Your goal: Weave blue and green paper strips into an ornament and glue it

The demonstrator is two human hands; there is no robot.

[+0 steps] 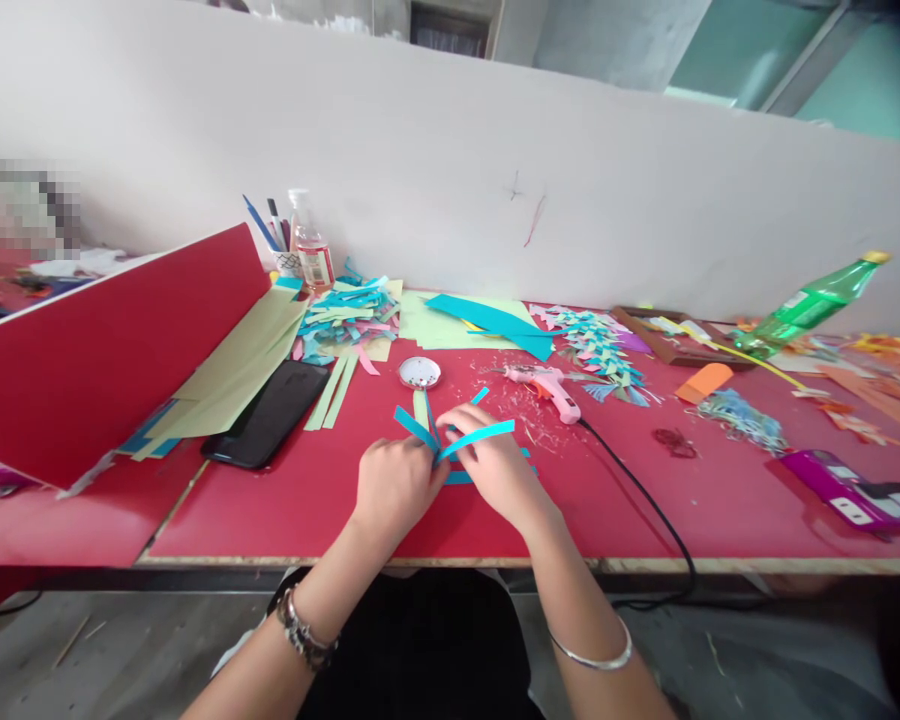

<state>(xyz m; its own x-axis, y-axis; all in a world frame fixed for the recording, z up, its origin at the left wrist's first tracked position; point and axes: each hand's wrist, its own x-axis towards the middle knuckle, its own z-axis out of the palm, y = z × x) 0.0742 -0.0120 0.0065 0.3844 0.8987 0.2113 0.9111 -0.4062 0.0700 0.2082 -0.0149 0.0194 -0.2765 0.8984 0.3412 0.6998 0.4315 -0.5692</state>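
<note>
My left hand [397,480] is closed on blue paper strips [415,427] above the red table, its fingertips close to my right hand. A blue paper strip [480,434] sticks out across my right hand [501,468], whose fingers are bent around the same strips. A pale green strip [420,408] stands up just beyond the fingers. More blue strips [461,478] lie on the table beneath the hands. Just past them sits a small round white dish [419,373] with dark specks in it. The exact grip of the fingertips is partly hidden.
A pink glue gun [546,388] with a black cord lies to the right. On the left are a phone [266,415], a red board [120,350] and a pile of cut strips [349,318]. A green bottle [814,305] leans near a purple power strip [844,490].
</note>
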